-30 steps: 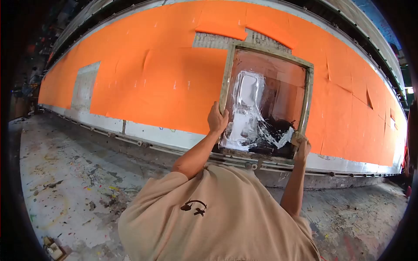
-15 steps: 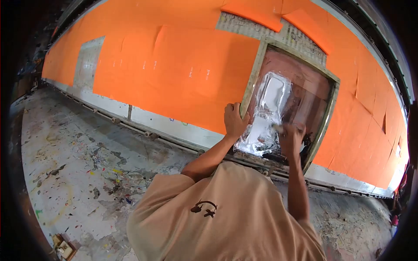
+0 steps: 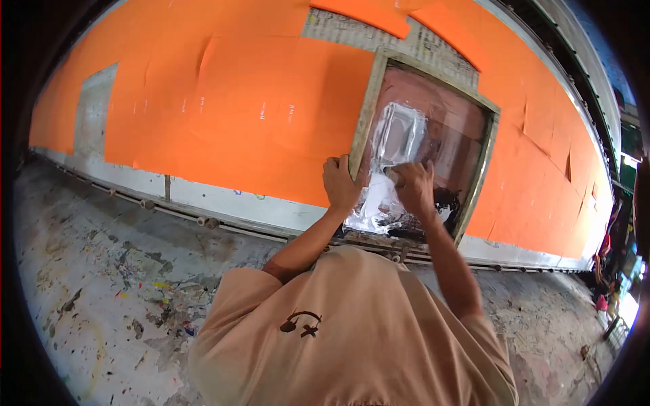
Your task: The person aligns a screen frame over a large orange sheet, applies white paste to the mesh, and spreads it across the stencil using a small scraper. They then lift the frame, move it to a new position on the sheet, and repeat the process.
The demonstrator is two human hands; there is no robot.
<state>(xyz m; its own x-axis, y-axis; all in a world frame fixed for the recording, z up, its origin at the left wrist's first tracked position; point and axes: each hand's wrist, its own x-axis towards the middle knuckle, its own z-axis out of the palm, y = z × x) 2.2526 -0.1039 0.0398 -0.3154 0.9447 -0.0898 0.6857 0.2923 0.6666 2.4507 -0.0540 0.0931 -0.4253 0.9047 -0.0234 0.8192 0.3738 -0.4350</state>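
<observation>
A screen printing frame (image 3: 482, 177) with a wooden rim lies on the orange sheets. White ink (image 3: 371, 206) is smeared in streaks over its reddish mesh, with a pale rounded shape at the upper left. My left hand (image 3: 340, 184) is closed around the lower left side of the frame. Inside the frame, my right hand (image 3: 414, 189) is closed on a squeegee (image 3: 391, 174), held over the white ink. Only a small end of the squeegee shows; my fingers hide the rest. Dark ink (image 3: 445, 200) lies to the right of that hand.
Orange sheets (image 3: 257, 115) cover the long table, some with folded edges (image 3: 447, 37). A rail with knobs (image 3: 203, 222) runs along the table's near edge. The floor (image 3: 135, 291) is stained with paint. Assorted items stand at the far right.
My right hand has shifted slightly up and left within the frame with the squeegee. My left hand stays on the frame's side. The whole view has swung a little.
</observation>
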